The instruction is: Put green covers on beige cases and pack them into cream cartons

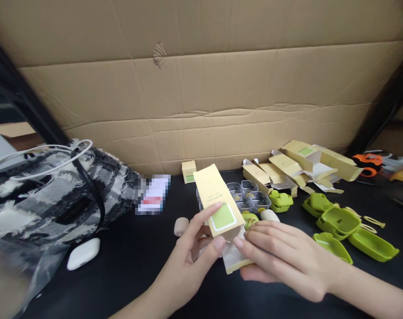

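While cardboard [204, 88] walled off the far side, a black table [131, 279] carried everything. Far left, the bag [118, 190]. Back right, a pile of cartons [286, 166], flaps open, well apart from both hands.

Up front, the left hand [194, 252] held the box [214, 188]: index finger on the green panel, thumb by the near end, other fingers mostly hidden. At the mouth, the right hand [287, 257]: fingers close together, thumb lower. Couldn't tell if it pinched the flap [233, 257] or just rested on it.

Key relation: box long axis ran far left to near right, tilted, mouth toward the right fingertips. Body lay up and away from both sets of fingers; left hand was nearer the body, right hand nearer the flap.

Just behind the box, partly covered by it: clear cups [259, 201]. Right side, past the right hand: green cases [342, 221]. Left of the left hand, well apart: a white case [84, 254]. Smallest: thin yellow loops [382, 225] beside the green cases.
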Demonstrator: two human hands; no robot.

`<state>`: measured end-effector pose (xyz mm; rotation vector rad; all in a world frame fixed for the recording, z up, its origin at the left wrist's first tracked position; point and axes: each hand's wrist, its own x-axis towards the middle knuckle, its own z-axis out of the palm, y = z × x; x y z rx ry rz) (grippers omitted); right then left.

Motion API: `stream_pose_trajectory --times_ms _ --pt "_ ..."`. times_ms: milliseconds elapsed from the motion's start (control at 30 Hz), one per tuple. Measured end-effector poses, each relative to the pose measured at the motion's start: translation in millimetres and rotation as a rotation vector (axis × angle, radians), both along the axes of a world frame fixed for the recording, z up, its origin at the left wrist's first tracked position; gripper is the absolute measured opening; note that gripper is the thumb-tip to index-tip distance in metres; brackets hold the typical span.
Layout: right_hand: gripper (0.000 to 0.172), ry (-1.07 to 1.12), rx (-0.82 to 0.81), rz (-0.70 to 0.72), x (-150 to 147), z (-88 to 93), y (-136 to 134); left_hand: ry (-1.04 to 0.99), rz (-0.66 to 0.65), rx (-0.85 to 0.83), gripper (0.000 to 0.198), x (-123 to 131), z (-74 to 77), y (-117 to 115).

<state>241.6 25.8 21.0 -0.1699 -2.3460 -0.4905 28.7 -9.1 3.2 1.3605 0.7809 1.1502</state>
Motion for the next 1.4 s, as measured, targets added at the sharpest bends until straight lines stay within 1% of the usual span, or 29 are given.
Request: stream_pose_trajectory --times_ms 167,233,333,433,500,600,700,767,833,933,1000,1067,1133,1200,1233,1333,1400 --pt "0.019 0.022 0.024 0.021 -0.5 2.0 0.1 0.014 0.092 -0.022 0.038 0.6 -6.7 2.5" --pt "0.018 0.015 0.041 0.012 -0.5 0.8 0.3 0.023 0.109 -0.02 0.038 -0.1 -8.7 2.7" --pt "0.015 0.045 0.016 0.01 0.0 -4.5 -0.2 0.049 0.085 -0.007 0.038 0.2 -7.3 1.0" --pt "0.013 0.132 -0.064 0.002 0.6 -9.4 -1.4 0.075 0.009 0.005 0.035 1.1 -4.0 -2.7" --pt "0.012 0.16 -0.083 -0.012 0.9 -9.9 -2.0 0.076 -0.043 0.004 0.038 1.0 -3.2 -5.2" --pt "0.009 0.158 -0.056 -0.016 2.2 -9.0 -2.0 0.102 -0.056 0.011 0.047 -0.3 -4.5 -7.3" --pt "0.012 0.168 -0.05 -0.014 4.2 -10.6 -1.6 0.148 -0.056 0.022 0.055 -0.9 -6.1 -6.9" --pt "0.013 0.169 -0.057 -0.013 5.4 -12.9 -1.5 0.172 -0.04 0.027 0.057 -0.6 -6.4 -6.0" --pt "0.013 0.156 -0.067 -0.006 6.1 -14.5 -1.6 0.204 -0.02 0.04 0.053 -0.3 -6.1 -5.5" --pt "0.015 0.157 -0.087 0.012 5.9 -14.4 -1.5 0.251 -0.032 0.086 0.047 -0.5 -4.5 -6.0" --pt "0.019 0.186 -0.105 -0.019 5.1 -12.9 -1.3 0.265 -0.046 0.116 0.044 -1.1 -3.3 -6.7" --pt "0.027 0.207 -0.152 -0.088 4.1 -10.9 -1.2 0.265 -0.057 0.123 0.04 -1.3 -2.8 -7.6" --pt "0.035 0.194 -0.207 -0.123 3.9 -9.3 -1.6 0.25 -0.072 0.119 0.037 -0.8 -3.8 -8.4" --pt "0.035 0.171 -0.236 -0.1 5.3 -8.4 -2.4 0.216 -0.089 0.123 0.039 0.2 -6.1 -9.2" --pt "0.035 0.151 -0.224 -0.07 6.7 -8.1 -2.9 0.171 -0.097 0.128 0.043 0.6 -7.5 -9.5" --pt "0.032 0.063 -0.115 0.048 12.0 -5.5 -4.0 -0.01 -0.1 0.126 0.066 0.1 -9.2 -9.3" --pt "0.028 0.005 -0.084 0.121 15.1 -0.2 -3.8 -0.019 -0.085 0.136 0.073 -2.3 -7.8 -8.7"
